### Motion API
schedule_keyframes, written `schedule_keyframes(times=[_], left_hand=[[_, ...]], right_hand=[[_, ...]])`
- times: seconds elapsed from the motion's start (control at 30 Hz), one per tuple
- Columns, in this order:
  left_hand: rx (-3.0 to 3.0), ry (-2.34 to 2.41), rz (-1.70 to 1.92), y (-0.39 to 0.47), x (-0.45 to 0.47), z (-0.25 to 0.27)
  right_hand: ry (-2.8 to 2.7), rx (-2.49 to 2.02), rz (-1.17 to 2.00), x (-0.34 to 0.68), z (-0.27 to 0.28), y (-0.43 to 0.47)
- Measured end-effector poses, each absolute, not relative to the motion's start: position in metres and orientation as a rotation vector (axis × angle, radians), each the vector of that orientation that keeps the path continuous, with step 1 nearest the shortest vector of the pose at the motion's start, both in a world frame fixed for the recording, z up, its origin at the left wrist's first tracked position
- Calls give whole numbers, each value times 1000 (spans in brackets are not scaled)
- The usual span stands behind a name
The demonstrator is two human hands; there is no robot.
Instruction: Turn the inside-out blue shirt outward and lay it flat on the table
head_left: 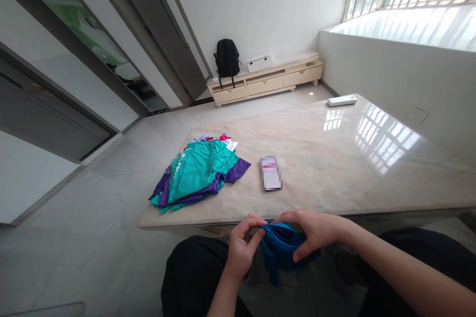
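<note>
A pale marble-topped table (334,158) is stretching across the space in front of the person, with window light glinting on its far right part. Beyond it, a low cream cabinet (264,85) is standing along the white wall. The person's dark-trousered knees (189,272) are flanking the near edge of the table. On the left part of the tabletop, a heap of garments (197,168) is lying loosely, a teal one on top, with purple, white and red fabric showing around and under it. A black backpack (227,57) is resting upright on the cabinet.

The blue cloth (276,252) is hanging between the two hands, just off the near table edge and between the knees, its lower part drooping free. The right hand (314,230) is reaching over it from the right, its fingers touching the upper edge and its thumb lying across the front; whether it is gripping the fabric, I cannot tell. The left hand (241,247) is pinching the cloth's upper left corner between thumb and fingers.

A white box (259,63) is sitting beside the backpack. A slim rectangular item (271,174), its face pixelated, is lying right of the heap. A long white object (342,101) is resting near the table's far edge.
</note>
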State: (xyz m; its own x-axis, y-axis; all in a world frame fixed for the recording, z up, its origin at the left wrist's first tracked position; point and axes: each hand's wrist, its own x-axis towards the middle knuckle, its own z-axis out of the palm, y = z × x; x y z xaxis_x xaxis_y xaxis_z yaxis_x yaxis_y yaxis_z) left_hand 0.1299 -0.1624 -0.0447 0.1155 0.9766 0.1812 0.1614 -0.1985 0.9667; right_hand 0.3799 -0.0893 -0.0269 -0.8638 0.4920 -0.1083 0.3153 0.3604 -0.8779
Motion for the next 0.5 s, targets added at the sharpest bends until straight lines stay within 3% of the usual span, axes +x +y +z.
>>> schedule_keyframes(times=[0.23, 0.5], left_hand=[[1738, 1436, 1257, -164, 140, -55], [1994, 1552, 1371, -159, 137, -64]], right_hand=[[-2493, -1078, 1015, 362, -42, -98], [-2386, -1097, 919, 378, -38, -81]])
